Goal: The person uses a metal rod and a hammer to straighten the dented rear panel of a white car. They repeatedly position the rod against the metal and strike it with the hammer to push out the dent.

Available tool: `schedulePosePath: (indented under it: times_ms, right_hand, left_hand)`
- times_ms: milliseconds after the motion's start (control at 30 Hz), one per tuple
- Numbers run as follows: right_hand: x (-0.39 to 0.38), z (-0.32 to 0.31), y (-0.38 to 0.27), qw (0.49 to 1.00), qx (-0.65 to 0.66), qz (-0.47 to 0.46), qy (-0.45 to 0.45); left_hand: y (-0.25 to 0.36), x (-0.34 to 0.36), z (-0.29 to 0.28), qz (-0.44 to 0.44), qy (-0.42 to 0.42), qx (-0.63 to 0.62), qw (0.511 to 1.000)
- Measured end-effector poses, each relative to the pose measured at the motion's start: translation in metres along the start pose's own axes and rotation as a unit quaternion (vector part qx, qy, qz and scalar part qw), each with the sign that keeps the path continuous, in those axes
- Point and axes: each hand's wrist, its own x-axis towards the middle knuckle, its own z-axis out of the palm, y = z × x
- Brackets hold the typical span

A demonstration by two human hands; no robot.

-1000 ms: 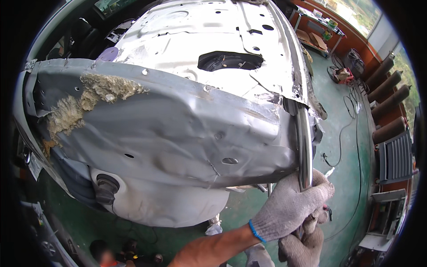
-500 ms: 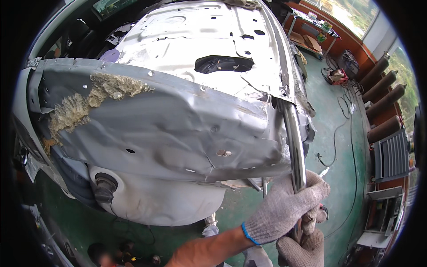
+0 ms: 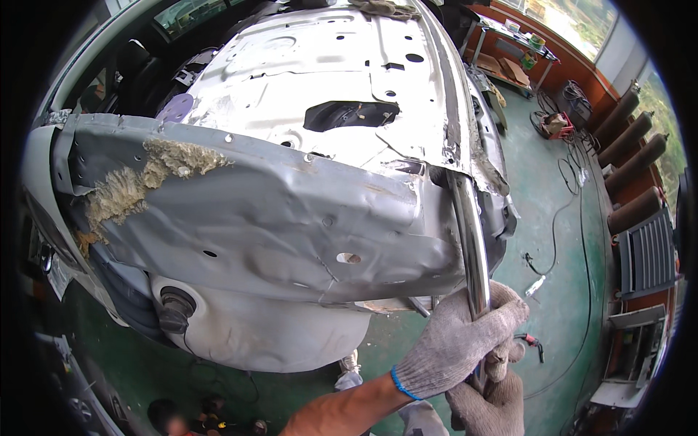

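A long shiny metal bar [image 3: 474, 251] slants up from my hands to the corner of a stripped car body. Its far end goes into a gap beneath the white floor panel [image 3: 305, 62]. My left hand [image 3: 465, 336], in a grey knit glove with a blue cuff, is wrapped round the bar. Below it my right hand [image 3: 494, 403], gloved too, is closed round the bar's lower part; its palm side is partly hidden. Left of the bar spreads a dented grey panel [image 3: 254, 203] with torn edges and a patch of yellowish foam [image 3: 120, 192].
A white tank-like part [image 3: 254, 341] hangs under the grey panel. Another person [image 3: 174, 418] is low at the bottom left. On the green floor lie cables [image 3: 585, 276] and a red-and-black torch-like tool [image 3: 534, 341]. Brown gas cylinders [image 3: 640, 163] line the right wall.
The bar and both hands have shifted slightly left in the picture, and the car body appears further left. Both hands keep their grip. More of the torch-like tool shows beside them.
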Motion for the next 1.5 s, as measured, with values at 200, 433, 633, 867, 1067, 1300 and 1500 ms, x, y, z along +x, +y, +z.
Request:
schedulePosePath:
  times_ms: [200,433,633,867,1067,1300,1500]
  right_hand:
    - [-0.007,0.014,-0.001,0.992,0.094,-0.074,-0.036]
    - [-0.003,0.033,-0.012,0.998,0.061,-0.004,-0.011]
    - [0.008,0.034,-0.009,0.997,0.042,-0.063,0.006]
    - [0.031,0.037,0.020,0.953,-0.001,-0.292,0.084]
    - [0.025,0.031,0.010,0.983,0.012,-0.176,0.046]
    - [0.005,0.033,-0.008,0.999,0.030,-0.026,0.005]
    - [0.008,0.029,-0.007,0.998,0.036,-0.060,-0.004]
  left_hand:
    - [0.017,-0.006,-0.003,-0.016,-0.034,-0.038,0.999]
    - [0.032,-0.003,-0.020,-0.030,-0.100,-0.065,0.992]
    - [0.029,-0.001,-0.029,-0.025,-0.136,-0.011,0.990]
    - [0.017,0.001,-0.028,-0.012,-0.094,0.046,0.994]
    - [0.015,0.001,-0.024,-0.001,-0.077,0.041,0.996]
    - [0.014,-0.003,-0.028,-0.013,-0.114,-0.003,0.993]
    - [0.015,-0.005,-0.023,-0.015,-0.104,-0.022,0.994]
